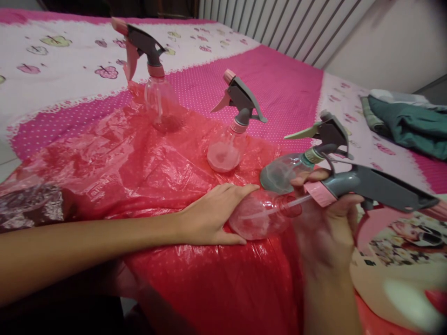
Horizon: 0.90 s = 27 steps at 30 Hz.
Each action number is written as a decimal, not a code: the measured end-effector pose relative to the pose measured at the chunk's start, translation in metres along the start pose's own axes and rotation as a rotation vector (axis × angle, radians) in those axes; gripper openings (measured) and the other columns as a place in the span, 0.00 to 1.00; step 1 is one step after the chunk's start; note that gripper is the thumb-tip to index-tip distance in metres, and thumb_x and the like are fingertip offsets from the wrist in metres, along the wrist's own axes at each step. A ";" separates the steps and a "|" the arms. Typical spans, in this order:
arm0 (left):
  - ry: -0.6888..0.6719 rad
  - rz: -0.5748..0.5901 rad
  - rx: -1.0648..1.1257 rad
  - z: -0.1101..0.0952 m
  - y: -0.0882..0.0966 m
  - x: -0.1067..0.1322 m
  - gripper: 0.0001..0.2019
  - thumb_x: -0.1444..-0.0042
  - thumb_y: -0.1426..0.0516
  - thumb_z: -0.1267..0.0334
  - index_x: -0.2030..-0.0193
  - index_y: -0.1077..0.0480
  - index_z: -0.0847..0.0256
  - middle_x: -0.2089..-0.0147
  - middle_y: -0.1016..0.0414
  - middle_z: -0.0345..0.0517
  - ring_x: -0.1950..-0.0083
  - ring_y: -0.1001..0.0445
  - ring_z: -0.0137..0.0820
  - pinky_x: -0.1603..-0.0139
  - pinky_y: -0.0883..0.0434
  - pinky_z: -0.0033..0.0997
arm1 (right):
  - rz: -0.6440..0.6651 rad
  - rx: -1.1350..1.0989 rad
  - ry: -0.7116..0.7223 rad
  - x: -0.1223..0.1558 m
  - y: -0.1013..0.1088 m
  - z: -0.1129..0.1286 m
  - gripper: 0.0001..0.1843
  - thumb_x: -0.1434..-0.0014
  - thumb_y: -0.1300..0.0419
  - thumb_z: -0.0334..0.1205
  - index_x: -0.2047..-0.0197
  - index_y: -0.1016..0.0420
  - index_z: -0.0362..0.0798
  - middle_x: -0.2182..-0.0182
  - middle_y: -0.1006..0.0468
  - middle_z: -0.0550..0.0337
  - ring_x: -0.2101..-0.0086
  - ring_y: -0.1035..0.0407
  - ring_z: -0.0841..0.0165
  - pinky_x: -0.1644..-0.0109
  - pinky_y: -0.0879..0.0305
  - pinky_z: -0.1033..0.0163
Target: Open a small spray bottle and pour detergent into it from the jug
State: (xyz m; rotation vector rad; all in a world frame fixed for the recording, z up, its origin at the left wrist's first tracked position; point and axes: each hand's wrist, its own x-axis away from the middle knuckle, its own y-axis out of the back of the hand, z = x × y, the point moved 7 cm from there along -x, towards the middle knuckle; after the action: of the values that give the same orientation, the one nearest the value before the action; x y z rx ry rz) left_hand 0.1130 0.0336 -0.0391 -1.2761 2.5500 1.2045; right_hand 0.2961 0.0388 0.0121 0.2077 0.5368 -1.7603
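My left hand (213,214) is wrapped around the base of a clear pink spray bottle (258,218), tipped on its side over the red plastic sheet (223,284). In my right hand (331,218) is a grey and pink spray nozzle (373,184), gripped near its pink collar. The nozzle's collar is apart from the bottle's neck, while its clear tube runs down inside the bottle. Just behind them, a teal spray bottle (279,174) with a green trigger leans at a tilt.
Two more pink spray bottles stand on the red plastic, one in the middle (225,151) and one farther left (162,102). Folded clothes (412,118) lie on the patterned bedsheet (279,79) at right. A picture-printed item (401,279) sits at lower right.
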 end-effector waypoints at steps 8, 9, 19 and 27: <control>0.016 0.001 0.000 0.000 0.000 -0.001 0.48 0.37 0.32 0.38 0.20 0.47 0.56 0.31 0.27 0.66 0.34 0.24 0.60 0.32 0.27 0.66 | -0.023 0.014 0.010 0.001 0.001 -0.005 0.31 0.34 0.35 0.71 0.60 0.25 0.47 0.58 0.26 0.58 0.54 0.27 0.71 0.42 0.24 0.61; 0.010 -0.004 0.001 -0.001 0.000 -0.001 0.48 0.37 0.32 0.38 0.20 0.47 0.56 0.30 0.27 0.66 0.33 0.25 0.60 0.32 0.27 0.66 | -0.022 0.010 0.009 0.000 0.000 -0.005 0.32 0.35 0.35 0.72 0.61 0.26 0.47 0.59 0.26 0.58 0.54 0.27 0.70 0.42 0.23 0.60; 0.007 -0.007 0.006 -0.003 0.003 0.001 0.47 0.36 0.32 0.39 0.20 0.46 0.57 0.30 0.27 0.67 0.32 0.25 0.61 0.32 0.27 0.67 | -0.166 -0.120 0.008 -0.016 0.022 0.007 0.24 0.35 0.33 0.62 0.55 0.30 0.49 0.63 0.32 0.64 0.61 0.29 0.77 0.47 0.26 0.66; 0.014 -0.001 0.006 -0.002 0.003 -0.001 0.48 0.37 0.32 0.39 0.20 0.47 0.56 0.31 0.26 0.65 0.33 0.24 0.61 0.33 0.26 0.67 | -0.133 -0.072 0.041 -0.010 0.016 0.008 0.27 0.38 0.29 0.65 0.57 0.24 0.48 0.61 0.30 0.62 0.60 0.29 0.75 0.44 0.26 0.64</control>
State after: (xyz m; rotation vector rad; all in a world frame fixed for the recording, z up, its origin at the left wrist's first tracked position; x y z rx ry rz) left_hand 0.1125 0.0344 -0.0358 -1.2885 2.5603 1.1916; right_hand 0.3156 0.0412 0.0196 0.1610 0.6545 -1.8650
